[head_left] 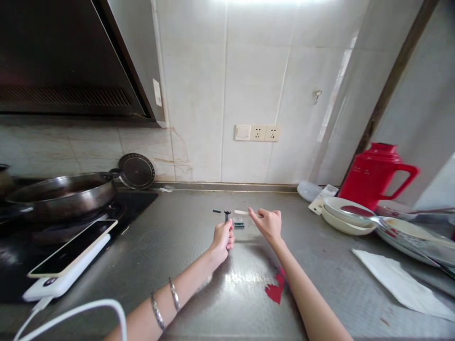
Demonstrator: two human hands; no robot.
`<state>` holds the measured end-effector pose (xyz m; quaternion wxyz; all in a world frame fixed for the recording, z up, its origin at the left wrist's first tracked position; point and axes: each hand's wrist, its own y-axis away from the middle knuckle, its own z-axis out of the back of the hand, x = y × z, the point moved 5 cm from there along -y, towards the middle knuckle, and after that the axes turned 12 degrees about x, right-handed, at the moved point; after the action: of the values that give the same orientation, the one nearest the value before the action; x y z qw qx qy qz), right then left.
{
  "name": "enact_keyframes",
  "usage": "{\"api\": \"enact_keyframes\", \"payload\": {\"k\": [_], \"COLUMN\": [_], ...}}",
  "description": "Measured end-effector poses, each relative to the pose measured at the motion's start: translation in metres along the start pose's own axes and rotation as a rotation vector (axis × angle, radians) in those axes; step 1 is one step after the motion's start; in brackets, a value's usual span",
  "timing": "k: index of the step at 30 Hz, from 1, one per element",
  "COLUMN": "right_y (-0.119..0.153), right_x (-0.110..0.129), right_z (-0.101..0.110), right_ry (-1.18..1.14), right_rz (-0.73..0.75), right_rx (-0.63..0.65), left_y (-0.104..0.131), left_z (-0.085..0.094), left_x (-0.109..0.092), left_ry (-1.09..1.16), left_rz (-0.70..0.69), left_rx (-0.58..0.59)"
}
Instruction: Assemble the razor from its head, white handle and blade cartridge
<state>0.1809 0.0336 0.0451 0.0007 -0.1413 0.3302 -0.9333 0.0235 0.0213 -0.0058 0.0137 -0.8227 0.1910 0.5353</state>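
My left hand (223, 237) is closed around a small black handle (227, 217), which stands upright with a short wide head at its top. To the right, my right hand (266, 222) is closed with its thumb and fingers on the end of a thin white piece (241, 212) that points left. Between the hands, small dark green and clear pieces (239, 224) lie on the metal counter (170, 246). Another small dark green piece (216, 211) lies left of the black head.
At left, a pan (64, 194) sits on the stove beside a phone (74, 248) on a white power bank with a cable. At right are a red thermos (373, 173), bowls (348, 215) and a white paper (401, 282). A red scrap (275, 289) lies near my right forearm.
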Motion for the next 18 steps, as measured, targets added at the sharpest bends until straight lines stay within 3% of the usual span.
{"api": "enact_keyframes", "payload": {"k": [6, 13, 18], "right_y": [-0.001, 0.001, -0.001], "right_x": [0.021, -0.001, 0.018], "right_z": [-0.007, -0.007, -0.008], "right_ry": [-0.039, -0.021, -0.048], "right_rz": [0.028, -0.012, -0.001], "right_rx": [0.009, 0.030, 0.023], "left_y": [0.002, -0.001, -0.001], "left_z": [-0.005, 0.002, 0.002], "left_x": [0.006, -0.001, 0.005], "left_ry": [-0.012, -0.008, -0.045], "left_rz": [0.040, -0.010, 0.020], "left_rx": [-0.019, -0.020, -0.033]}}
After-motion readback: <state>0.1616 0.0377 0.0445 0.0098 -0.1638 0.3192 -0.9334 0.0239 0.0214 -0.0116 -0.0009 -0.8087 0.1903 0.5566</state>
